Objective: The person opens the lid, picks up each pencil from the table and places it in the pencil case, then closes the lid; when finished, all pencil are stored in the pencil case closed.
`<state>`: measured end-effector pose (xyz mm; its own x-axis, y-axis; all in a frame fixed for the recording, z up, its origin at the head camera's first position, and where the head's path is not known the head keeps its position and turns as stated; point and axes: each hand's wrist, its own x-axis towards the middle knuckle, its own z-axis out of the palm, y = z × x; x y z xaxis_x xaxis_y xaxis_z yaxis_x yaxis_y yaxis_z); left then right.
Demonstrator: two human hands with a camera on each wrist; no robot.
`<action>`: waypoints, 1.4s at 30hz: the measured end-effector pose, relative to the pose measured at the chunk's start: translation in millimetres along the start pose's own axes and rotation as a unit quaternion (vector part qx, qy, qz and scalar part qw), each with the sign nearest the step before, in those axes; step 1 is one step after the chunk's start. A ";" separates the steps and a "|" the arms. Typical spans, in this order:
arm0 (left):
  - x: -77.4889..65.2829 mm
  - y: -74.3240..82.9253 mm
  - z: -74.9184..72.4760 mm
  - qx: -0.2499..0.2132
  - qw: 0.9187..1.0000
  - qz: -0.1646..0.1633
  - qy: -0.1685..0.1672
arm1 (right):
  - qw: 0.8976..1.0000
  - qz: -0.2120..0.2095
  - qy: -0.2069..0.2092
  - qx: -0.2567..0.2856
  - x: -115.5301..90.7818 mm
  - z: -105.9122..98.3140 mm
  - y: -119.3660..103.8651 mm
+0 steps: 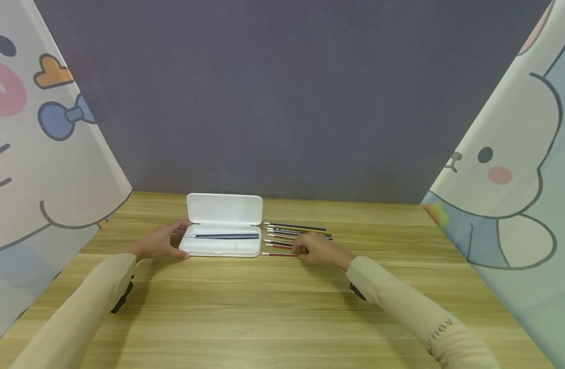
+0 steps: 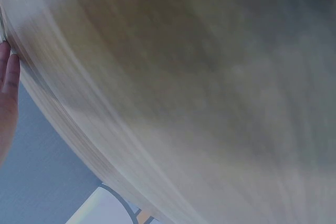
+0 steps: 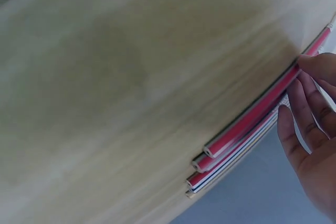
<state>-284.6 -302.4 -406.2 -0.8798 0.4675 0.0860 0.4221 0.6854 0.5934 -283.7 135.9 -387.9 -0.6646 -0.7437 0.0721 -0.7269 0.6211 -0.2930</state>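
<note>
A white pencil case point(image 1: 224, 253) lies with its lid raised, and dark blue pencils point(image 1: 224, 236) rest inside it. My left hand point(image 1: 160, 242) is spread at its left end, thumb by the front corner and fingers by the back one. Those fingers point(image 2: 11, 74) look straight in the left wrist view. Right of the case lie several pencils point(image 1: 296, 227) in a loose row, dark, yellow and red. My right hand point(image 1: 316, 248) pinches the frontmost red pencil point(image 1: 277, 254) between thumb and fingers. In the right wrist view, that red pencil point(image 3: 247, 121) lies low along the tabletop.
A wood-grain table point(image 1: 245, 312) extends in front of the case and to both sides. Behind it rises a dark grey panel point(image 1: 273, 97). Printed cartoon panels stand at the left point(image 1: 42, 154) and right point(image 1: 513, 205).
</note>
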 end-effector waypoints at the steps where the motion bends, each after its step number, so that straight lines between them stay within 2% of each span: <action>1: -0.1 0.1 0.0 0.001 1.000 0.000 0.000 | 1.000 0.001 0.001 0.003 -0.7 1.0 0.4; 10: 0.5 -1.9 1.5 0.000 1.000 -0.001 -0.003 | 1.000 -0.002 0.018 0.006 -3.6 6.3 0.6; 19: 0.7 -6.2 2.8 0.003 1.000 -0.006 -0.003 | 1.000 0.000 0.014 0.018 -5.1 2.0 -1.4; 23: 0.4 -6.7 2.6 0.004 1.000 -0.010 -0.005 | 1.000 -0.002 0.024 0.013 -3.9 -1.7 -0.5; 29: -0.5 -4.9 1.9 0.008 1.000 -0.006 -0.005 | 0.999 -0.022 0.045 0.000 2.9 -10.6 -3.6; 34: -0.8 -2.1 2.0 -0.004 1.000 -0.004 -0.006 | 0.999 -0.016 0.038 -0.010 12.1 -13.9 -4.9; 42: -1.8 3.5 0.4 0.003 1.000 -0.008 -0.003 | 0.999 -0.020 0.039 -0.017 34.4 -11.5 -9.6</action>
<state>-281.4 -300.6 -404.5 -0.8849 0.4601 0.0720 0.4096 0.6953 0.5905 -301.6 107.2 -371.6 -0.6451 -0.7476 0.1577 -0.7580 0.6002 -0.2554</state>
